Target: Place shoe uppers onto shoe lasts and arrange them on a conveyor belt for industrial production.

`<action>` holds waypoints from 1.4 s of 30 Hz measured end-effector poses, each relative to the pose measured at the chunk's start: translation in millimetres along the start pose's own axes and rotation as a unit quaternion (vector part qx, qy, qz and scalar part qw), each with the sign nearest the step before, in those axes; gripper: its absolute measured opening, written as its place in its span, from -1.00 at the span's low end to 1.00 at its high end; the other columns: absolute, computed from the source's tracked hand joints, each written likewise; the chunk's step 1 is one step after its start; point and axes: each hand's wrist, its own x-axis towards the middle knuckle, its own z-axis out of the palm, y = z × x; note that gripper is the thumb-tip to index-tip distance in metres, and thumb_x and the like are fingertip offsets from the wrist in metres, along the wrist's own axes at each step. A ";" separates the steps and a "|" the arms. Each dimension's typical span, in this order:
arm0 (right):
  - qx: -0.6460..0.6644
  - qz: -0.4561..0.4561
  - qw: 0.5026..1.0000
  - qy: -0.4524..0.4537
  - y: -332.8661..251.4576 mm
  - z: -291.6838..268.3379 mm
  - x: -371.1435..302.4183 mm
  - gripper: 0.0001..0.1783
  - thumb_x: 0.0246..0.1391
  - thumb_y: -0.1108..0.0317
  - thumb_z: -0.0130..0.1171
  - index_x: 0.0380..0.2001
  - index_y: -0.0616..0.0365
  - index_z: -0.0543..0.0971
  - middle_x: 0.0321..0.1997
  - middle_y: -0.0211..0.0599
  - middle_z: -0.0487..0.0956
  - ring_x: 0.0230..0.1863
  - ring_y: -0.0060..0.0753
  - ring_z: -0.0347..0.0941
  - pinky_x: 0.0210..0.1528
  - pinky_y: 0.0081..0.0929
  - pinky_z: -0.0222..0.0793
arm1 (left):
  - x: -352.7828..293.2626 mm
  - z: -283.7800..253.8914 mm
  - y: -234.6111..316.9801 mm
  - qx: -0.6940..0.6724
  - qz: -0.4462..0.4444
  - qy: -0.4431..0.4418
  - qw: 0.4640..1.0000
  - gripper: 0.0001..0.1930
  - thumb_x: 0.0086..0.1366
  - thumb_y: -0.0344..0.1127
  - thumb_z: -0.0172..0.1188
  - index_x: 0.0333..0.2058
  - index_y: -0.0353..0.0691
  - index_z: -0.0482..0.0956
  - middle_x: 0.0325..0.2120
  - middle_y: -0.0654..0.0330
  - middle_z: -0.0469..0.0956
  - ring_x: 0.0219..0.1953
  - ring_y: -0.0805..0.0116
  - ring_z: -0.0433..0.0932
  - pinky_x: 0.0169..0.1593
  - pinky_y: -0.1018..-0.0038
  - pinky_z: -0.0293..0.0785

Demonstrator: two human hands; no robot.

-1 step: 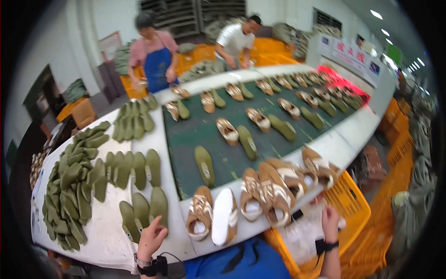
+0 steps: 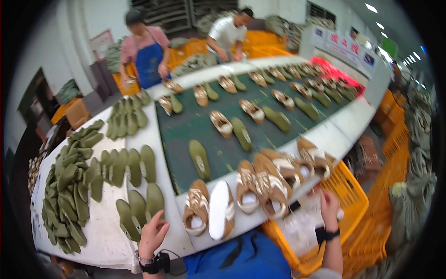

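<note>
My left hand (image 2: 154, 234) is by the heel end of the rightmost of three olive-green insoles (image 2: 154, 201) in the front row. Its thumb and index finger stand apart with nothing visible between them. My right hand (image 2: 330, 207) hovers over a yellow crate (image 2: 351, 186) holding clear plastic packaging (image 2: 302, 223). Its fingers are loosely bent and no held thing shows. Between my hands several brown-and-white sneakers line the table's near edge. One sneaker (image 2: 195, 208) stands beside a shoe with a white sole-shaped piece (image 2: 218, 211) lying along it.
A green belt (image 2: 181, 153) carries sneakers paired with green insoles. A heap of insoles (image 2: 65, 195) covers the white tabletop at left, with more rows beside it. Two people stand across the table, one in a blue apron (image 2: 151, 65). More yellow crates (image 2: 395, 144) stand at right.
The view has shifted slightly, so the scene sits a little higher and further left. My left hand's fingers are more curled beside the insole. My right hand has risen slightly above the crate.
</note>
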 end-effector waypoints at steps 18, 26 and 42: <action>-0.112 -0.124 0.953 -0.253 -84.1 70.2 4.7 -0.34 -0.17 0.37 0.19 0.10 0.06 0.30 -0.09 -0.06 0.45 -0.17 -0.02 0.46 -0.17 -0.15 0.41 | 9.3 84.2 97.6 -0.064 0.283 -0.171 0.942 -0.55 0.16 -0.25 0.17 0.04 -0.15 0.38 -0.46 0.05 0.57 -0.43 0.07 0.56 -0.34 0.31 0.49; 0.101 -0.138 0.974 -0.152 -180.6 53.1 -9.8 -0.44 -0.17 0.45 0.12 0.02 0.31 0.37 -0.40 0.01 0.55 -0.48 -0.17 0.54 -0.43 -0.39 0.45 | 38.9 95.2 145.9 -0.036 0.312 0.008 0.949 -0.45 0.07 -0.19 0.24 0.00 -0.31 0.32 -0.13 -0.02 0.38 -0.14 0.03 0.43 -0.15 0.32 0.45; 0.078 -0.259 0.956 -0.109 -229.7 72.2 -16.0 -0.43 -0.27 0.36 0.24 -0.05 0.19 0.46 -0.39 -0.20 0.51 -0.39 -0.20 0.45 -0.37 -0.35 0.39 | 37.5 83.3 126.7 0.052 0.329 0.216 0.918 -0.46 -0.15 -0.39 0.29 -0.09 -0.36 0.45 -0.17 0.01 0.43 -0.19 0.07 0.46 -0.12 0.33 0.44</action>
